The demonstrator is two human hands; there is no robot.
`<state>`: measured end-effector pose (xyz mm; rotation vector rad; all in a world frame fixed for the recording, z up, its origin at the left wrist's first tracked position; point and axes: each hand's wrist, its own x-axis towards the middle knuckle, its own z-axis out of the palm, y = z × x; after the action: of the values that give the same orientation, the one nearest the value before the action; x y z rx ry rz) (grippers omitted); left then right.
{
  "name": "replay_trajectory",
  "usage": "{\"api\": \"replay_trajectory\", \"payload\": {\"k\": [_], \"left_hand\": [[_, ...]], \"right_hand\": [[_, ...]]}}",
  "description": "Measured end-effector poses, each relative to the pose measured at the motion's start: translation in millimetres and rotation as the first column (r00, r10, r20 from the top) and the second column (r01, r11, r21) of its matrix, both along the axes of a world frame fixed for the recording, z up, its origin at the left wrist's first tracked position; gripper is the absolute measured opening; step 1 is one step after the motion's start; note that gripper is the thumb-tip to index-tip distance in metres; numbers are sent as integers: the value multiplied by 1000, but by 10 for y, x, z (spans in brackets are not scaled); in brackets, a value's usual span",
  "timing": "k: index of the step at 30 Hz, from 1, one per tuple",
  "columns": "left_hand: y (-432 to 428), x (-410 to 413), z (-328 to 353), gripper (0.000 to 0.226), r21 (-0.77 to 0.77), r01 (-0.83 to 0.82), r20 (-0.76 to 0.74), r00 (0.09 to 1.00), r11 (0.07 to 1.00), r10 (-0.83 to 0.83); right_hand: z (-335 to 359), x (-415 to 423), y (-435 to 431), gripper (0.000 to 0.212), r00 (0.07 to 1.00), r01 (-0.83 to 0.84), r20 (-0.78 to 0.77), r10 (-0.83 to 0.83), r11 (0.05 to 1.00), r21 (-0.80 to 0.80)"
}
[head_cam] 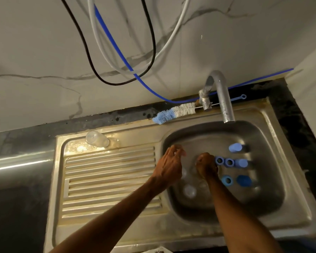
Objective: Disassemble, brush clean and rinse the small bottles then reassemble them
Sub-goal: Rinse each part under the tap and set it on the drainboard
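Observation:
Several blue caps lie in the steel sink, among them a pale one, two open rings and a dark one. Small clear bottles lie on the sink floor under my arms. Another clear bottle lies on its side at the back of the drainboard. My left hand hovers over the sink's left edge, its fingers curled round what looks like a small clear bottle. My right hand is curled low in the basin, right beside the nearest blue ring; what it holds is hidden.
A blue-and-white bottle brush lies on the back ledge, behind the tap, whose spout hangs over the basin. The ribbed drainboard spreads to the left. Black, white and blue cables hang down the marble wall.

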<state>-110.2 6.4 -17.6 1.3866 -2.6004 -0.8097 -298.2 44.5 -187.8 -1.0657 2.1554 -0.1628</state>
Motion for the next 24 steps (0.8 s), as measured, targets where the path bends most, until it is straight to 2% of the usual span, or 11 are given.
{"api": "replay_trajectory", "payload": {"k": [2,5,7,9,12,14,16,19,22,24], "left_hand": [[-20,-12,39,50,-17,-2,-9,1000,1000,2],[-76,-63,112,49,-36,3,-31,1000,999,-4],[-165,-139,179,53,-38,12,-59,998,999,-14],[-322,-289,274,59,-44,-1,-102,995,999,-3],[-634,-630,483,75,-149,9,-141,990,989,-30],[-837,-841,611,86,-261,79,-108,988,962,-111],[-1004,-983,703,78,-341,211,-35,971,916,-237],[-1129,-1076,681,52,-448,370,29,916,814,-401],[-1137,-1105,780,47,-547,361,-7,900,756,-435],[-1116,-1130,792,45,-549,341,-34,903,764,-427]], "right_hand": [[157,14,-19,32,990,113,94,-104,988,-103],[437,-37,-95,5,937,294,251,-243,936,-191],[658,-98,-113,34,868,399,380,-320,905,-149],[912,-166,-101,39,821,422,498,-277,883,-204],[1323,-259,-58,29,847,411,495,-193,828,-382],[1621,-251,-42,29,822,459,539,-182,773,-438],[1864,-238,-51,29,810,502,550,-206,727,-468],[2127,-221,-77,29,847,480,493,-202,690,-542],[2247,-229,-107,34,872,444,456,-175,673,-591],[2300,-241,-136,35,886,425,433,-163,657,-623]]}}
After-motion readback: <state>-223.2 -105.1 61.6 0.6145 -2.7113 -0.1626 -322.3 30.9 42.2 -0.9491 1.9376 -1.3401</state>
